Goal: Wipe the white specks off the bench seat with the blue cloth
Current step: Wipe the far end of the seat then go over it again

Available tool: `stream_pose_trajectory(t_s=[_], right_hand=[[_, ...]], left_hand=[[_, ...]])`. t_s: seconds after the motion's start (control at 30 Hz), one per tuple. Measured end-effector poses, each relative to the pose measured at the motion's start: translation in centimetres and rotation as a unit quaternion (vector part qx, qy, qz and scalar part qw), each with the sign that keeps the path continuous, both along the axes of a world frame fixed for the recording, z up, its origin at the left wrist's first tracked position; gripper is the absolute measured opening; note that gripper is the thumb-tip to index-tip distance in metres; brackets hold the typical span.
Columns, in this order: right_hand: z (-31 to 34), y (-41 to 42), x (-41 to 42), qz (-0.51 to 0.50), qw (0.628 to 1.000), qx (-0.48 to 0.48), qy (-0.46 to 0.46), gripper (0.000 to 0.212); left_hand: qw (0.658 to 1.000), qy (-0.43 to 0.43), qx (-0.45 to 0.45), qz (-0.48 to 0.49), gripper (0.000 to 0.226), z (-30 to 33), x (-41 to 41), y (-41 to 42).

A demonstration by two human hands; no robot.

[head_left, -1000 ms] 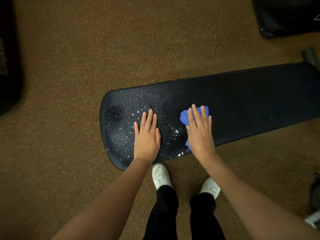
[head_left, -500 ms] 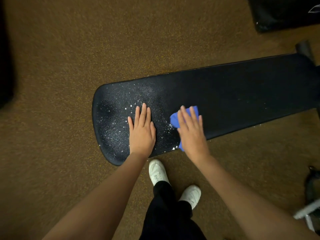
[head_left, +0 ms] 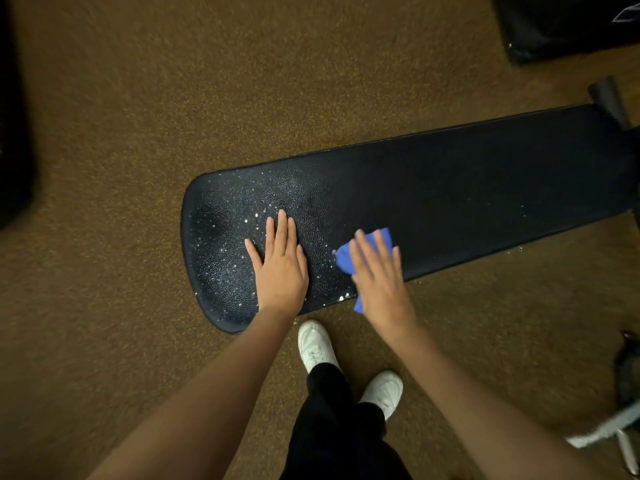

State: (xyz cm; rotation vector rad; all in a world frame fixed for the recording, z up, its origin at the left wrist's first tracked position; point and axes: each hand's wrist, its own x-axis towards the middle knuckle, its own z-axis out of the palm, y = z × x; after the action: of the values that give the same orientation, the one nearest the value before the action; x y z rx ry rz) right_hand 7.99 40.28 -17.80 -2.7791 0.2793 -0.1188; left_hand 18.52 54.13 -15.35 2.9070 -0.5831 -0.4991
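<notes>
A long black padded bench seat (head_left: 467, 188) runs from the middle left to the right edge. White specks (head_left: 225, 265) cover its rounded left end; a few lie near its front edge. My left hand (head_left: 282, 271) rests flat on the speckled part, fingers together, holding nothing. My right hand (head_left: 381, 278) presses flat on a crumpled blue cloth (head_left: 346, 259) near the seat's front edge, just right of the left hand. The cloth sticks out beyond the fingertips and below the palm. The right hand is motion-blurred.
Brown speckled carpet (head_left: 138, 98) surrounds the bench. My white shoes (head_left: 315, 344) stand just in front of the seat. A black pad (head_left: 561, 26) lies at the top right, a dark shape at the left edge, and white metal legs (head_left: 616, 431) at the bottom right.
My right hand with the blue cloth has slid left along the seat toward the left hand, then slightly back toward the front edge. The left hand stays planted.
</notes>
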Motion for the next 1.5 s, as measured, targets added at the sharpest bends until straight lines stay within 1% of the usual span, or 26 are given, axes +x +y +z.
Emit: stream_pose_trajectory(t_s=[0.03,0.07,0.13,0.2,0.3,0.37,0.43,0.5,0.53,0.6,0.67,0.73,0.8,0.83,0.93,1.0,1.07,1.1,1.17,1.23,1.3,1.33,1.4,1.47,1.5], right_hand=[[0.0,0.8,-0.5,0.027,1.0,0.004,0.005,0.074],[-0.1,1.0,-0.8,0.049,0.999,0.001,0.006,0.073],[0.0,-0.5,-1.5,0.079,0.997,-0.016,0.009,0.06],[0.5,-3.0,-1.9,0.039,0.999,-0.017,0.029,0.057],[1.0,-5.8,-1.8,-0.063,0.997,0.002,0.054,0.063],[1.2,-5.1,-1.3,-0.092,0.994,0.015,0.051,0.064],[1.0,-3.0,-0.7,-0.094,0.995,0.018,0.041,0.07],[0.8,-0.4,-0.2,-0.072,0.996,0.012,0.052,0.082],[0.7,1.0,0.1,-0.06,0.996,0.007,0.058,0.085],[0.4,3.2,0.5,-0.04,0.998,-0.004,0.054,0.084],[0.6,4.5,0.5,0.004,0.999,-0.001,0.048,0.083],[0.8,4.2,0.2,0.059,0.997,0.008,0.042,0.077],[0.9,2.3,-0.3,0.077,0.996,0.0,0.048,0.069],[0.9,1.2,-0.5,0.055,0.997,-0.003,0.053,0.068],[0.9,-0.5,-0.4,-0.059,0.997,0.006,0.056,0.066],[0.9,0.8,0.0,-0.087,0.995,0.014,0.054,0.07],[0.7,3.1,0.1,-0.064,0.997,0.022,0.045,0.077],[0.5,4.4,-0.1,-0.033,0.998,0.023,0.039,0.076],[0.4,6.1,-0.9,0.033,0.999,0.018,0.039,0.066],[0.5,5.7,-1.6,0.085,0.995,0.011,0.044,0.063],[0.4,3.7,-2.0,0.129,0.991,-0.006,0.043,0.069],[0.4,2.7,-2.1,0.121,0.992,-0.008,0.045,0.075],[0.5,1.6,-1.8,0.036,0.998,0.011,0.058,0.084],[0.6,2.9,-1.3,-0.045,0.997,0.021,0.063,0.091],[0.6,4.1,-1.2,-0.065,0.996,0.025,0.06,0.095]], left_hand=[[1.0,0.001,0.001,0.001,0.064,0.1,0.0,0.0],[1.0,0.002,0.001,0.002,0.064,0.1,0.0,-0.1],[1.0,0.004,0.002,0.001,0.065,0.3,0.1,0.0],[1.0,0.006,0.005,-0.002,0.065,0.3,0.1,0.0],[1.0,0.006,0.002,0.001,0.065,0.2,0.0,-0.1],[1.0,0.002,-0.001,0.007,0.065,0.1,-0.1,-0.3],[1.0,0.0,0.001,0.011,0.065,0.0,-0.2,-0.4],[1.0,0.003,0.004,0.011,0.066,0.1,-0.2,-0.4],[1.0,0.004,0.006,0.011,0.066,0.2,-0.1,-0.4],[1.0,0.006,0.01,0.009,0.062,0.3,0.0,-0.4],[1.0,0.013,0.015,0.007,0.052,0.4,0.1,-0.3],[1.0,0.013,0.018,0.004,0.05,0.4,0.1,-0.2],[1.0,0.013,0.008,0.006,0.049,0.6,0.1,-0.2],[1.0,0.014,0.002,0.007,0.05,0.7,0.2,-0.2],[0.999,0.033,-0.033,0.01,0.048,1.1,0.5,0.1],[0.997,0.04,-0.06,-0.001,0.047,1.3,0.6,0.5],[0.997,0.025,-0.071,-0.017,0.05,1.4,0.7,1.2],[0.997,0.014,-0.075,-0.021,0.056,1.5,0.8,1.7],[0.996,0.004,-0.083,-0.015,0.066,1.4,0.9,2.5],[0.996,0.001,-0.087,-0.002,0.067,1.3,1.0,3.0],[0.996,0.002,-0.087,0.009,0.061,1.3,1.0,3.3],[0.996,0.007,-0.087,0.014,0.058,1.3,1.1,3.4],[0.995,0.013,-0.092,0.021,0.055,1.3,1.0,3.5],[0.995,0.015,-0.095,0.024,0.052,1.3,1.0,3.5],[0.995,0.016,-0.093,0.026,0.051,1.3,1.1,3.4]])
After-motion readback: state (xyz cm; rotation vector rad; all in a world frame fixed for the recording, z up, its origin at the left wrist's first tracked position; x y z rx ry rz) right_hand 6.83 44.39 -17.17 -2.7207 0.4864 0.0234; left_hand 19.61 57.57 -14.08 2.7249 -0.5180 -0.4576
